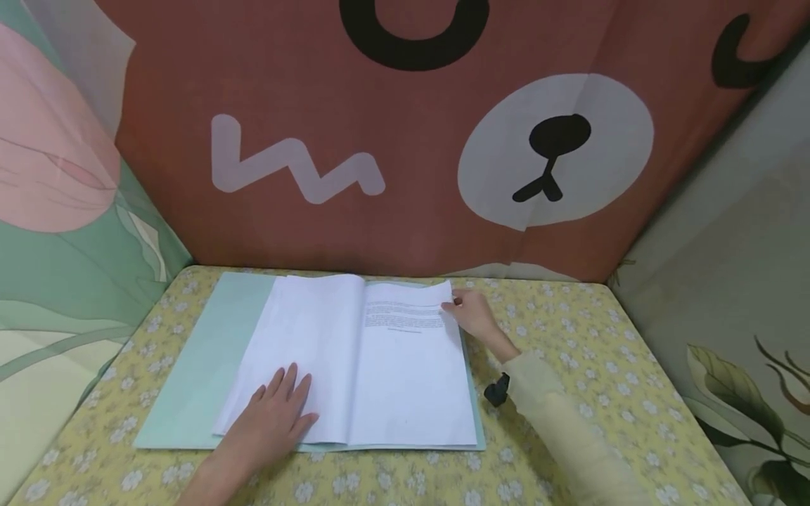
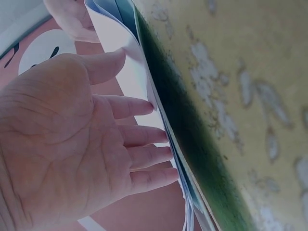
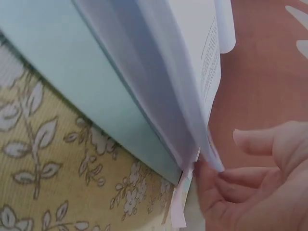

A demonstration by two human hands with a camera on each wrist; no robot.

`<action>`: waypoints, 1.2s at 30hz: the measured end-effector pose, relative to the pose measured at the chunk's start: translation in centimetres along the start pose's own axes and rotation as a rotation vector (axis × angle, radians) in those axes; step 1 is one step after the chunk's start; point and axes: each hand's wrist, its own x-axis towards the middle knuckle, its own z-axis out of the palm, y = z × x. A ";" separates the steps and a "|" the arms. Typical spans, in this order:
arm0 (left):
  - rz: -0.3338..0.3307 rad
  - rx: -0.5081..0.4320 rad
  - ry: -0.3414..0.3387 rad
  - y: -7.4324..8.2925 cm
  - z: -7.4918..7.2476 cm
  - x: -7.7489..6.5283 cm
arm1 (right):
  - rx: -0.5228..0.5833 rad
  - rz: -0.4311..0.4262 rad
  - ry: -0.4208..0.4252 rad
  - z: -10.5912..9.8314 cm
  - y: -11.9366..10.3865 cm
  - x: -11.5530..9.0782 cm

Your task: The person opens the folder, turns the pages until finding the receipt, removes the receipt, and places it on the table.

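A light green folder (image 1: 196,351) lies open on the table, with a stack of white sheets inside. The left-hand page (image 1: 310,316) looks blank; the right-hand page (image 1: 411,386) carries a short block of printed text near its top. My left hand (image 1: 273,414) rests on the lower part of the left page, fingers extended and spread. At the upper right corner of the right page, my right hand (image 1: 476,316) holds the sheet's edge with bent fingers. In the right wrist view, the loose sheets (image 3: 178,72) stand lifted from the cover, and their corner touches the fingers (image 3: 245,178).
A yellow flowered cloth (image 1: 569,337) covers the table. Behind it hangs a reddish-brown bear-print curtain (image 1: 418,232), with printed fabric on both sides. A black device (image 1: 497,391) sits at my right wrist. A pale pink strip (image 3: 178,209) sticks out by the folder's corner.
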 end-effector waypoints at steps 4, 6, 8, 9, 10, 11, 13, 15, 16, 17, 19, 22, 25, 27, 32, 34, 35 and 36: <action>0.009 0.006 0.014 -0.1 0.1 0.1 | -0.029 0.001 -0.109 0.0 -0.2 0.0; 0.013 0.002 0.017 -0.2 0.2 0.1 | -0.030 0.024 -0.175 0.0 -0.3 -0.1; 0.011 -0.005 0.013 -0.2 0.2 0.1 | -0.033 0.045 -0.230 0.0 -0.4 -0.1; 0.011 -0.006 0.011 -0.2 0.2 0.1 | -0.025 0.051 -0.248 0.0 -0.4 -0.2; 0.010 -0.008 0.010 -0.2 0.3 0.1 | -0.018 0.051 -0.251 0.0 -0.5 -0.2; 0.010 -0.007 0.010 -0.2 0.3 0.1 | -0.012 0.050 -0.249 0.0 -0.6 -0.2; 0.009 -0.002 0.014 -0.2 0.3 0.1 | 0.021 0.032 -0.200 0.1 -0.7 -0.2; 0.009 0.002 0.016 -0.2 0.3 0.1 | 0.069 0.027 -0.128 0.2 -0.7 -0.2; 0.009 0.003 0.016 -0.2 0.3 0.1 | 0.087 0.032 -0.091 0.3 -0.6 -0.2; 0.010 0.004 0.016 -0.2 0.3 0.0 | 0.110 0.042 -0.062 0.3 -0.5 -0.1; 0.014 0.004 0.019 -0.2 0.4 0.0 | 0.154 0.073 -0.021 0.3 -0.4 0.0; 0.022 0.008 0.029 -0.2 0.5 0.1 | 0.211 0.125 -0.016 0.1 -0.2 0.1; 0.025 0.009 0.031 -0.3 0.5 0.0 | 0.289 0.169 -0.065 -0.3 0.0 0.1; 0.022 0.008 0.026 -0.2 0.4 0.0 | 0.366 0.195 -0.117 -0.8 -0.1 0.1; 0.014 -0.001 0.026 -0.1 0.1 -0.2 | 0.656 0.214 -0.285 -2.0 -0.8 0.1; 0.013 -0.005 0.029 0.0 0.0 -0.2 | 0.749 0.191 -0.346 -2.4 -1.3 0.0; 0.013 -0.006 0.031 0.0 -0.1 -0.3 | 0.793 0.187 -0.368 -2.6 -1.6 0.0; 0.013 -0.009 0.033 0.0 -0.2 -0.3 | 0.829 0.177 -0.384 -2.7 -1.9 0.0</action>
